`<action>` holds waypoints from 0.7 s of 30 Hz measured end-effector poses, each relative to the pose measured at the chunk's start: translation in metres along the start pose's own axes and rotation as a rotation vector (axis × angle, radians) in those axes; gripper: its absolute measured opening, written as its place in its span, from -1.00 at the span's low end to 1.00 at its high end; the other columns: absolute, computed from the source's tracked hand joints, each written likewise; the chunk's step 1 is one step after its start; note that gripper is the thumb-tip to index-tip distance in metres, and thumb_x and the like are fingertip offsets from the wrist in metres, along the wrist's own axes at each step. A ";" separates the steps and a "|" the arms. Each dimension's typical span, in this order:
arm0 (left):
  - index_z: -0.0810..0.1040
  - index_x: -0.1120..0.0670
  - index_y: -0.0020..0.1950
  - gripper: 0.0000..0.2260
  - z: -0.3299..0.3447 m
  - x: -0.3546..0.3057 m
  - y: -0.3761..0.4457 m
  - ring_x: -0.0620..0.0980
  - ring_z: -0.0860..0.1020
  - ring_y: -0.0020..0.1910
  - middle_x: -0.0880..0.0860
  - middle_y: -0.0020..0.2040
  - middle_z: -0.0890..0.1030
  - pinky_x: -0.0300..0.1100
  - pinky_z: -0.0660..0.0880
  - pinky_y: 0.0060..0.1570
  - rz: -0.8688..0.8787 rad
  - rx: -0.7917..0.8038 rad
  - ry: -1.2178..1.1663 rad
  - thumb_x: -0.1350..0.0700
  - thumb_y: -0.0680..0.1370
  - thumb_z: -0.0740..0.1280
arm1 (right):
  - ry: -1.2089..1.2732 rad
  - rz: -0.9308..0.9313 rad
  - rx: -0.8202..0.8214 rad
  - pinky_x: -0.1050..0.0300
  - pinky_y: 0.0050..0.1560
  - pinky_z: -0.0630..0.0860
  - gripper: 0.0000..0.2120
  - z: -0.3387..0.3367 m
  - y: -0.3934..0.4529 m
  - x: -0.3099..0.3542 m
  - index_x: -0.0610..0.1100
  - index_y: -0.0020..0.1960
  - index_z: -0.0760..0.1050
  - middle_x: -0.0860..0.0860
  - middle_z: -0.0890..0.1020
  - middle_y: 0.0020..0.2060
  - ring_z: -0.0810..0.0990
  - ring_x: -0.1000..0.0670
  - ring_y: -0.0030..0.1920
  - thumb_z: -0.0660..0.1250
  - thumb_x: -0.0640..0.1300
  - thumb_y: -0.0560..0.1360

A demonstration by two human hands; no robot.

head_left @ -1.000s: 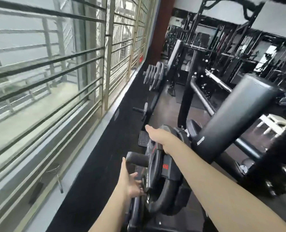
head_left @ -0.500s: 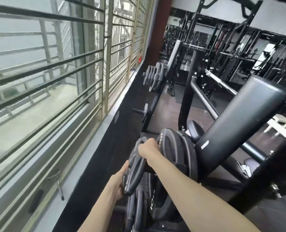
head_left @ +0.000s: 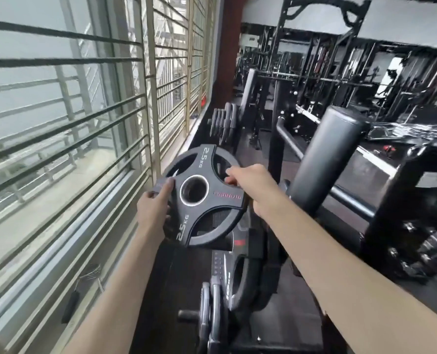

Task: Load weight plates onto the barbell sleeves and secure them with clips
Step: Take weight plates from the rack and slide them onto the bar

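Holding the 2.5 kg plate (head_left: pixel 199 195) mid-frame, my left hand (head_left: pixel 153 208) and right hand (head_left: pixel 250 185) gripped opposite edges; carrying it to a barbell sleeve seemed next.

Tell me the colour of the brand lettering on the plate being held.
Red, on the black 2.5 kg plate; the head view shows it.

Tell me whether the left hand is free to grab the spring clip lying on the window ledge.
Probably not as things stand: the left hand grips the 2.5 kg plate together with the right hand. The spring clip lies unobstructed below it; the hand must let go first.
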State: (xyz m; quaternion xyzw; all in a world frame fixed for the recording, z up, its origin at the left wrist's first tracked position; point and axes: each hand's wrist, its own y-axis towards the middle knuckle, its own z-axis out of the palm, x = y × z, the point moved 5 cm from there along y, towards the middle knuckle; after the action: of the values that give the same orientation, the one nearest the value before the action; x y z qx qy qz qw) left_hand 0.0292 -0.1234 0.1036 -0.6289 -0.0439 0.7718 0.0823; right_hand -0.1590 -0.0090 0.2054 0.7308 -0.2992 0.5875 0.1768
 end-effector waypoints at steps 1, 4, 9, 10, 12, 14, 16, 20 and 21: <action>0.50 0.13 -0.03 -0.56 0.015 -0.017 -0.017 0.00 0.42 -0.38 0.07 -0.29 0.50 -0.14 0.34 -0.36 0.039 0.033 -0.007 -0.22 0.44 0.50 | 0.026 -0.023 -0.043 0.11 -0.13 0.48 -0.83 -0.024 -0.010 0.008 -0.25 -0.04 0.62 -0.05 0.65 -0.24 0.58 -0.03 -0.20 0.38 -0.14 0.50; 0.53 0.12 -0.04 -0.64 0.069 -0.056 -0.082 -0.01 0.40 -0.43 0.07 -0.32 0.50 -0.19 0.33 -0.44 0.147 0.176 -0.048 -0.16 0.47 0.49 | 0.123 -0.060 -0.210 0.05 -0.11 0.53 -0.85 -0.104 -0.048 0.012 -0.16 -0.19 0.55 -0.03 0.59 -0.30 0.57 -0.11 -0.20 0.38 -0.08 0.47; 0.55 0.05 0.02 -0.74 0.154 -0.057 -0.232 -0.10 0.50 -0.43 0.00 -0.27 0.61 -0.23 0.44 -0.46 0.296 0.408 -0.032 -0.12 0.52 0.45 | 0.218 -0.050 -0.441 0.00 -0.02 0.58 -0.68 -0.255 -0.155 -0.026 -0.12 -0.16 0.51 0.00 0.55 -0.27 0.55 -0.03 -0.21 0.37 0.15 0.51; 0.54 0.05 0.05 -0.72 0.170 -0.049 -0.264 -0.12 0.50 -0.44 -0.01 -0.27 0.60 -0.21 0.45 -0.45 0.303 0.453 -0.039 -0.12 0.53 0.45 | 0.209 -0.044 -0.487 0.05 -0.12 0.53 -0.67 -0.287 -0.180 -0.036 -0.12 -0.10 0.53 0.01 0.54 -0.25 0.54 0.00 -0.21 0.34 0.17 0.54; 0.54 0.03 0.06 -0.70 0.203 -0.027 -0.330 -0.14 0.48 -0.44 -0.05 -0.26 0.58 -0.15 0.43 -0.38 0.295 0.543 -0.058 -0.14 0.51 0.45 | 0.173 -0.057 -0.593 0.09 -0.18 0.44 -0.64 -0.352 -0.233 -0.054 -0.16 0.02 0.56 0.00 0.55 -0.20 0.54 0.03 -0.17 0.28 0.15 0.58; 0.52 0.04 0.00 -0.71 0.238 -0.004 -0.393 -0.15 0.44 -0.48 -0.07 -0.32 0.55 -0.15 0.41 -0.40 0.264 0.637 -0.075 -0.15 0.51 0.45 | 0.093 -0.051 -0.707 0.04 -0.06 0.47 -0.64 -0.416 -0.285 -0.070 -0.17 0.06 0.58 0.01 0.57 -0.19 0.55 0.00 -0.15 0.26 0.13 0.59; 0.50 0.10 -0.01 -0.72 0.269 0.017 -0.454 -0.16 0.40 -0.53 -0.07 -0.37 0.50 -0.20 0.38 -0.50 0.227 0.725 -0.090 -0.09 0.55 0.43 | 0.020 -0.027 -0.774 0.00 0.03 0.50 -0.63 -0.467 -0.332 -0.081 -0.14 0.08 0.59 0.04 0.58 -0.19 0.55 0.03 -0.16 0.25 0.15 0.58; 0.51 0.14 0.10 -0.70 0.305 0.053 -0.555 -0.16 0.41 -0.48 -0.06 -0.29 0.53 -0.19 0.39 -0.46 0.142 0.838 -0.092 -0.05 0.56 0.43 | 0.000 0.113 -0.825 -0.12 0.22 0.57 -0.28 -0.542 -0.403 -0.122 -0.10 0.16 0.56 -0.06 0.68 0.04 0.66 -0.14 0.08 0.24 0.46 0.31; 0.51 0.13 0.10 -0.72 0.312 0.060 -0.576 -0.17 0.43 -0.47 -0.05 -0.27 0.55 -0.20 0.41 -0.46 0.146 0.878 -0.073 -0.04 0.56 0.43 | 0.029 0.145 -0.839 -0.14 0.23 0.57 -0.19 -0.557 -0.417 -0.135 -0.10 0.20 0.55 -0.06 0.67 0.09 0.65 -0.15 0.10 0.23 0.51 0.26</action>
State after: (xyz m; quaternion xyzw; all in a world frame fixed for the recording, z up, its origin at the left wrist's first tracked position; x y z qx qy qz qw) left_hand -0.2459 0.4646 0.2085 -0.5083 0.3296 0.7428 0.2849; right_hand -0.3271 0.6786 0.2515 0.5641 -0.5605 0.4361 0.4213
